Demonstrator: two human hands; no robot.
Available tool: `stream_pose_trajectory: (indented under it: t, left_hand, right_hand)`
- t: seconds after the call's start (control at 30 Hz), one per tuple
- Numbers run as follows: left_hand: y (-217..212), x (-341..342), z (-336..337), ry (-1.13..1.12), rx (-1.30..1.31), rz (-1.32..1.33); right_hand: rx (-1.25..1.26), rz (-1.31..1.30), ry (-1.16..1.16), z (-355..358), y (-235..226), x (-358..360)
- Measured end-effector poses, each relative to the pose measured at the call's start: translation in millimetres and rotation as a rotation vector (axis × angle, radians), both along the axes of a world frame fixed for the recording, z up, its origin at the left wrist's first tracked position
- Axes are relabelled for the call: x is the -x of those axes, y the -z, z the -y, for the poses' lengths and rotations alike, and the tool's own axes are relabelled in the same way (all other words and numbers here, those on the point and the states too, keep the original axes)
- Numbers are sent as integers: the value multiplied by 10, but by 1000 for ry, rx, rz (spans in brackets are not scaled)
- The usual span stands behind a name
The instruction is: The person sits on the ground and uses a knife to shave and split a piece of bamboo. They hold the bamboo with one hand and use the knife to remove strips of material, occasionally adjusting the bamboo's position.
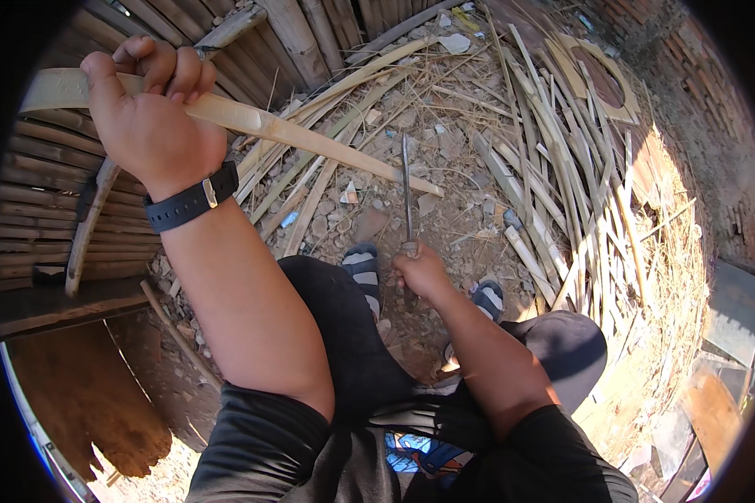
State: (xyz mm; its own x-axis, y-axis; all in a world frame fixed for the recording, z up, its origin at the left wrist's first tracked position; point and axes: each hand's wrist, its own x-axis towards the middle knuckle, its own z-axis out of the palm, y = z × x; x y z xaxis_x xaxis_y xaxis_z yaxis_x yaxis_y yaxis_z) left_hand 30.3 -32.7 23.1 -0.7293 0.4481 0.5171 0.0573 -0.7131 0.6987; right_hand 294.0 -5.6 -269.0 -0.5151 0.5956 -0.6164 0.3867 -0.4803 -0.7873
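Observation:
My left hand [155,113], raised at the upper left, is closed around a long pale bamboo strip [310,141]. The strip slants down to the right, and its far end lies near the middle of the view. In my right hand [423,272], low in front of my knees, is the handle of a long knife [407,189]. Its narrow blade points away from me and crosses the strip near the strip's far end. Whether blade and strip touch, I cannot tell. A black watch band circles my left wrist.
A large heap of split bamboo strips [579,184] lies on the right, with more strips [310,197] beyond my left knee. Bamboo slat walling [75,201] stands at the left, a brick wall [688,67] at the far right. Stones and litter cover the ground between my sandalled feet.

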Motion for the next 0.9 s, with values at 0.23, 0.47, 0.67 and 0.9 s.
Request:
stream_pose_trajectory:
  t: [0.23,0.47,0.67,0.9]
  left_hand:
    - [-22,-48,1,-7,10,36]
    - [10,166,18,170,-11,-30]
    - [3,25,10,88,3,1]
    - [38,90,-5,148,-49,-6]
  right_hand:
    - [-5,209,-32,-77,340,-212]
    - [41,-55,-21,2,-282,126]
    - [-7,41,-35,-84,43,-31]
    - [121,-134,-8,89,-185,46]
